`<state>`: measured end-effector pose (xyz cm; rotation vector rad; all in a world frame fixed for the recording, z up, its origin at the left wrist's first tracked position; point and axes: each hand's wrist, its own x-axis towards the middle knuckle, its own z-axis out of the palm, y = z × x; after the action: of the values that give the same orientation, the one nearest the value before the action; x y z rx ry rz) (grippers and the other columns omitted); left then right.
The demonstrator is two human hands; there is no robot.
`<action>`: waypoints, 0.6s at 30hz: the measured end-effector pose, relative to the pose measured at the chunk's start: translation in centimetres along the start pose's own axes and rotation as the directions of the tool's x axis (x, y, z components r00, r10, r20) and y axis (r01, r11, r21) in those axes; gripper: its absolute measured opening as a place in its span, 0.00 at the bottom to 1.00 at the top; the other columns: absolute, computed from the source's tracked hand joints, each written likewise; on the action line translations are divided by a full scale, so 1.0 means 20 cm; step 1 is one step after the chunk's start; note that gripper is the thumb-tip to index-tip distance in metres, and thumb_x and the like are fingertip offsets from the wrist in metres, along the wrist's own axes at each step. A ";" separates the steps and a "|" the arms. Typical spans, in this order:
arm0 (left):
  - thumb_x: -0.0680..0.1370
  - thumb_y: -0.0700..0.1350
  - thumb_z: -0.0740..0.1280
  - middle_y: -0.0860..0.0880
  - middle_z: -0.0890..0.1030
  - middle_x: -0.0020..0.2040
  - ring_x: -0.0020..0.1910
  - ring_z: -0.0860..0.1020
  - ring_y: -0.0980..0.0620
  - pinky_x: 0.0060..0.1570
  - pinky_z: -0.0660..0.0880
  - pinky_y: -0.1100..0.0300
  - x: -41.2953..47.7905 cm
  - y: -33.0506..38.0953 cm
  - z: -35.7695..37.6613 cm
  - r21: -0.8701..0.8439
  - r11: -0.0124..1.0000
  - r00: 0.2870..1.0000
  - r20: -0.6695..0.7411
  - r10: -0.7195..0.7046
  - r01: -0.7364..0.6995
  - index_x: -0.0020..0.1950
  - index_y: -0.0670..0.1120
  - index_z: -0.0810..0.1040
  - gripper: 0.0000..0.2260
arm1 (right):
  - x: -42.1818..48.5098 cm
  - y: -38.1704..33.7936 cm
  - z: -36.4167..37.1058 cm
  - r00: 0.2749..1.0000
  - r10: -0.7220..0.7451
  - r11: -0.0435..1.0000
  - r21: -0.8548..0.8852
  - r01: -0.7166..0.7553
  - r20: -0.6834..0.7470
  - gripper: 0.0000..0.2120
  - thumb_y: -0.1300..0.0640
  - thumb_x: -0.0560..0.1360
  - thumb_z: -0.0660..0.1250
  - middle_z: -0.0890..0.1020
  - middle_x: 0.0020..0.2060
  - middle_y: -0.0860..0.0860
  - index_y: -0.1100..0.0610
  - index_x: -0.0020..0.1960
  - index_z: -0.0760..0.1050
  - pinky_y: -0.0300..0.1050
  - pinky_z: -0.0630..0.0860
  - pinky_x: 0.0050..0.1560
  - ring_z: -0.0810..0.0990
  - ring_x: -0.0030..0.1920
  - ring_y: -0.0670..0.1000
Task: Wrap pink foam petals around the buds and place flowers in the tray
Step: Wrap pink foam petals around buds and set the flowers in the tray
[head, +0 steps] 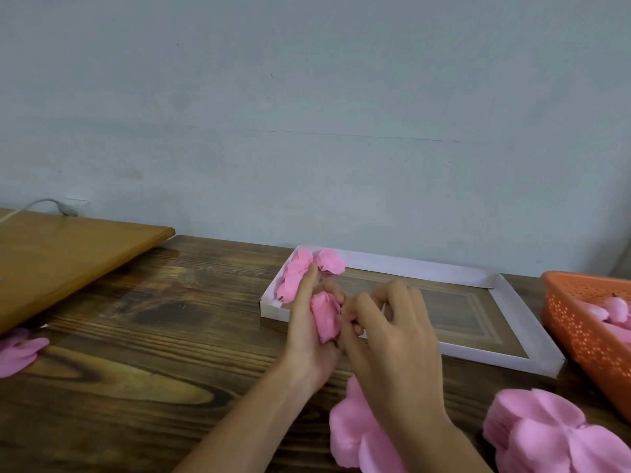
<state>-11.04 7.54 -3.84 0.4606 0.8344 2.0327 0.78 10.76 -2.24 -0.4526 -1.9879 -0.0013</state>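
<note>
Pink foam flower [326, 315], tightly rolled, gripped by our left hand [307, 336], right hand [392, 336] pinching its edge; dark wooden table [136, 336], pale wall [307, 97].

Soft, even daylight; faint sheen on the table [143, 302]; wide-angle bending at the edges

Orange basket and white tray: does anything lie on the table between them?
No. The head view shows only a narrow strip of bare wooden table between the orange basket and the white tray.
</note>
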 end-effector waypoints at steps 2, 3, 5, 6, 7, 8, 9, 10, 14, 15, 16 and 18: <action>0.75 0.66 0.70 0.47 0.77 0.37 0.38 0.79 0.49 0.42 0.70 0.56 0.00 0.00 0.00 0.013 1.000 1.000 -0.022 0.010 -0.009 0.43 0.48 0.79 0.20 | 0.01 0.02 0.00 0.999 -0.035 0.997 0.068 0.033 0.024 0.07 0.59 0.75 0.75 0.71 0.42 0.50 0.54 0.43 0.76 0.52 0.71 0.32 0.69 0.41 0.53; 0.75 0.66 0.70 0.45 0.77 0.40 0.43 0.78 0.47 0.44 0.69 0.56 0.00 0.00 0.00 0.022 1.000 1.000 -0.029 0.008 -0.008 0.45 0.47 0.79 0.21 | 0.01 0.03 -0.01 0.997 -0.066 0.993 0.105 0.060 0.047 0.04 0.57 0.77 0.72 0.71 0.43 0.49 0.54 0.45 0.77 0.51 0.71 0.33 0.70 0.43 0.52; 0.76 0.66 0.70 0.42 0.72 0.54 0.55 0.71 0.42 0.54 0.66 0.52 0.00 0.00 0.00 0.019 1.000 0.998 -0.062 0.000 0.002 0.54 0.48 0.75 0.22 | 0.03 0.05 -0.01 0.989 -0.114 0.979 0.182 0.094 0.099 0.04 0.53 0.78 0.67 0.71 0.46 0.46 0.52 0.47 0.79 0.47 0.71 0.38 0.70 0.45 0.50; 0.76 0.66 0.69 0.42 0.70 0.55 0.55 0.70 0.41 0.54 0.65 0.52 0.00 0.00 0.00 0.022 1.000 0.997 -0.074 0.002 -0.001 0.56 0.48 0.74 0.23 | 0.03 0.07 -0.01 0.982 -0.135 0.972 0.211 0.106 0.129 0.05 0.50 0.78 0.67 0.71 0.47 0.45 0.51 0.48 0.79 0.45 0.71 0.40 0.71 0.46 0.49; 0.76 0.66 0.69 0.41 0.70 0.51 0.49 0.71 0.41 0.49 0.66 0.54 0.00 0.00 0.00 0.033 0.999 0.997 -0.077 0.005 -0.003 0.56 0.47 0.73 0.24 | 0.04 0.08 -0.01 0.976 -0.158 0.968 0.220 0.123 0.152 0.06 0.48 0.77 0.68 0.70 0.47 0.44 0.50 0.49 0.80 0.43 0.70 0.41 0.71 0.47 0.48; 0.76 0.67 0.68 0.41 0.68 0.43 0.39 0.72 0.44 0.42 0.64 0.56 0.01 0.00 0.00 0.043 0.999 0.997 -0.073 0.009 -0.006 0.54 0.46 0.72 0.24 | 0.04 0.09 -0.01 0.970 -0.178 0.966 0.217 0.140 0.166 0.07 0.47 0.75 0.70 0.71 0.48 0.43 0.49 0.49 0.80 0.41 0.70 0.42 0.71 0.47 0.47; 0.75 0.67 0.68 0.44 0.66 0.36 0.31 0.69 0.49 0.36 0.61 0.56 0.01 0.00 -0.01 0.044 0.999 0.997 -0.070 0.009 -0.006 0.49 0.44 0.73 0.25 | 0.03 0.09 -0.01 0.967 -0.186 0.967 0.206 0.149 0.175 0.08 0.46 0.73 0.72 0.71 0.48 0.43 0.49 0.49 0.80 0.40 0.69 0.41 0.70 0.47 0.46; 0.74 0.67 0.69 0.46 0.65 0.33 0.28 0.66 0.51 0.33 0.58 0.56 0.02 0.00 -0.01 0.039 0.999 0.997 -0.073 0.010 -0.007 0.42 0.43 0.73 0.26 | 0.03 0.09 0.00 0.968 -0.179 0.971 0.192 0.145 0.174 0.09 0.46 0.72 0.73 0.71 0.47 0.43 0.50 0.48 0.81 0.39 0.68 0.41 0.70 0.47 0.46; 0.73 0.67 0.69 0.48 0.71 0.27 0.24 0.68 0.51 0.26 0.64 0.60 0.02 -0.01 -0.01 0.012 1.000 0.999 -0.045 0.013 -0.012 0.34 0.48 0.73 0.23 | 0.00 0.09 0.03 0.984 -0.131 0.985 0.128 0.116 0.119 0.06 0.53 0.70 0.77 0.71 0.45 0.44 0.52 0.43 0.81 0.38 0.63 0.38 0.66 0.45 0.45; 0.74 0.67 0.69 0.49 0.72 0.27 0.23 0.68 0.51 0.25 0.66 0.60 0.02 -0.01 -0.01 0.005 1.000 0.999 -0.039 0.019 -0.019 0.34 0.48 0.75 0.23 | -0.01 0.09 0.03 0.987 -0.125 0.987 0.116 0.113 0.103 0.05 0.54 0.70 0.77 0.71 0.44 0.44 0.52 0.42 0.81 0.38 0.62 0.38 0.66 0.45 0.45; 0.73 0.66 0.70 0.49 0.72 0.27 0.23 0.69 0.51 0.25 0.67 0.60 0.02 -0.01 -0.01 0.000 1.000 0.999 -0.036 0.027 -0.027 0.35 0.48 0.76 0.22 | -0.01 0.08 0.03 0.989 -0.121 0.988 0.105 0.112 0.085 0.04 0.55 0.71 0.76 0.71 0.44 0.44 0.52 0.41 0.81 0.37 0.62 0.38 0.65 0.45 0.45; 0.72 0.67 0.72 0.49 0.73 0.28 0.23 0.71 0.51 0.25 0.69 0.60 0.03 -0.01 -0.01 0.011 0.999 0.998 -0.035 0.042 -0.042 0.34 0.48 0.77 0.22 | -0.01 0.08 0.04 0.993 -0.106 0.991 0.087 0.101 0.055 0.04 0.55 0.72 0.73 0.72 0.43 0.45 0.52 0.39 0.80 0.38 0.61 0.37 0.65 0.44 0.45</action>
<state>-11.28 8.01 -4.14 0.4523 0.8637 2.0816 0.76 12.24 -3.10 -0.2979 -2.0595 0.0305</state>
